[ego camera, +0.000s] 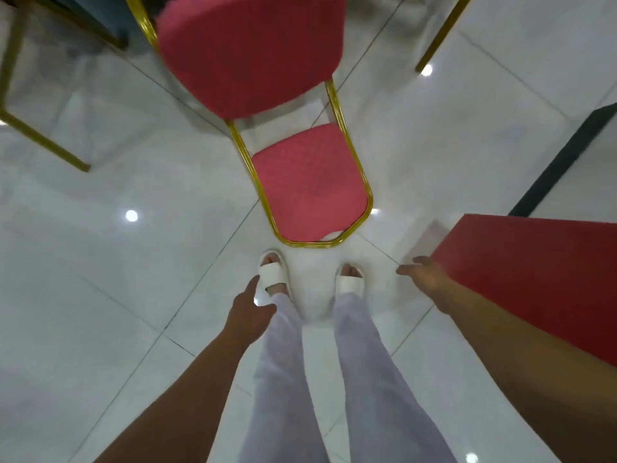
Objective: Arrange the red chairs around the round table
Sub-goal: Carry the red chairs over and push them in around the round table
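A red chair [307, 182] with a gold metal frame stands on the white tiled floor straight ahead of my feet. Its padded back is nearest me and its seat [250, 51] lies beyond. My left hand [248, 309] hangs below the chair back, fingers relaxed, holding nothing and apart from the frame. My right hand [425, 274] hangs to the right, fingers loose and empty, just beside the edge of a red surface [534, 289].
Gold legs of another chair [40, 135] stand at the left, and one more gold leg [440, 38] at the upper right. A dark strip [564, 162] runs across the floor on the right. My feet in white slippers [277, 275] stand just short of the chair.
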`<state>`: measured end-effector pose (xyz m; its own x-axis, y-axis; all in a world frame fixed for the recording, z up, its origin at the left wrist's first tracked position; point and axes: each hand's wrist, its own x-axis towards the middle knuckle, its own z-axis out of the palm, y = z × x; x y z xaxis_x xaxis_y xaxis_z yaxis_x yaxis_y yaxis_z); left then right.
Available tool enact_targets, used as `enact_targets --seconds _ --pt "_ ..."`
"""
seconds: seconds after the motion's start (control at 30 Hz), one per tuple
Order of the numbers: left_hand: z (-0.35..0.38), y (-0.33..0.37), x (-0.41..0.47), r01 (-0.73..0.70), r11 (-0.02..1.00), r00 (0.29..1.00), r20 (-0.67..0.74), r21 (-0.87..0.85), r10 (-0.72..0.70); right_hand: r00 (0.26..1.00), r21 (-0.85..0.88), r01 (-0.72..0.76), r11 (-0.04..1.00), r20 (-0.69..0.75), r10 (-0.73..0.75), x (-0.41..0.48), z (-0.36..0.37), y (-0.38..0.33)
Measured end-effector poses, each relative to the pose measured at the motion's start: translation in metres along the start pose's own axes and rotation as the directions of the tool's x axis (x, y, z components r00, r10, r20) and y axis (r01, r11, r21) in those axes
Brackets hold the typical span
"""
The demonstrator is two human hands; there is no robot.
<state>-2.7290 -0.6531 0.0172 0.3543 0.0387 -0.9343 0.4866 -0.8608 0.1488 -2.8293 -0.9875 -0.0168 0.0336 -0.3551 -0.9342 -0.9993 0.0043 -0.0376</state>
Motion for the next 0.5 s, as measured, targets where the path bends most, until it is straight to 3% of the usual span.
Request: enact_targets --seconds 0.07,0.1,0.17,0.27,0.33,0.4,0.5 --pt "0.029 -0.002 0.055 -0.012 0.999 0.999 -0.046 -0.042 0.01 0.999 -0.126 -0.001 0.992 -0.043 -0.004 0.056 0.016 0.015" --pt "0.042 -0.004 0.084 -0.015 1.0 0.998 -0.064 -0.016 0.014 0.997 -0.28 0.017 0.96 -0.071 -0.039 0.082 0.025 0.019" --pt "0.065 -0.008 0.144 -0.023 0.995 0.993 -0.114 0.096 0.034 0.981 -0.604 0.061 0.794 -0.109 -0.158 0.129 0.044 0.019" --pt "0.089 -0.011 0.23 -0.045 0.98 0.987 -0.144 0.195 0.074 0.947 -0.733 0.14 0.666 -0.098 -0.307 0.195 0.071 0.003" --pt "0.1 -0.012 0.28 -0.089 0.948 0.977 -0.157 0.306 0.142 0.922 -0.732 0.178 0.658 -0.11 -0.372 0.239 0.087 -0.02" --pt "0.105 -0.013 0.322 -0.134 0.918 0.957 -0.191 0.374 0.218 0.895 -0.634 0.242 0.734 -0.145 -0.421 0.281 0.102 -0.045" --pt "0.111 -0.014 0.372 -0.195 0.966 0.911 -0.334 0.169 0.242 0.875 -0.133 0.393 0.91 -0.25 -0.414 0.338 0.115 -0.077"
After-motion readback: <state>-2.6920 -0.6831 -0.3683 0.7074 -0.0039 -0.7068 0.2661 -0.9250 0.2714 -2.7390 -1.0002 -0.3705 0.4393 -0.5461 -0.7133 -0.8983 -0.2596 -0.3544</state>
